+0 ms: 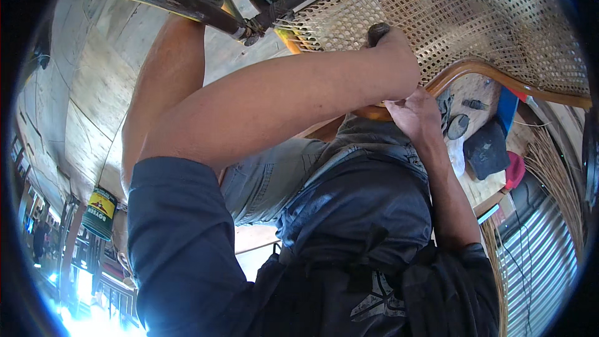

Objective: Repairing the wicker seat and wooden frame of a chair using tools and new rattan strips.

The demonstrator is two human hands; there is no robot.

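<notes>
Pale planks [93,100] back the view. Cane panel [474,12], upper right, appears largely woven. Left hand [394,45] is curled by a dark knob [378,33], right hand [419,113] at the wooden rim [452,73]; I cannot confirm either grip or edge completion.

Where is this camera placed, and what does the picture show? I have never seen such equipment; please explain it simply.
There is no machine, only a person's bare hands. The picture comes from a wide camera worn on the head, looking down, so straight edges bend. The left hand is at the woven cane panel, with a dark rounded piece beside it, perhaps a held handle. The right hand is below, near the curved wooden rim; its grip is unclear. On the wooden surface lie a black item and a dark round object.
</notes>
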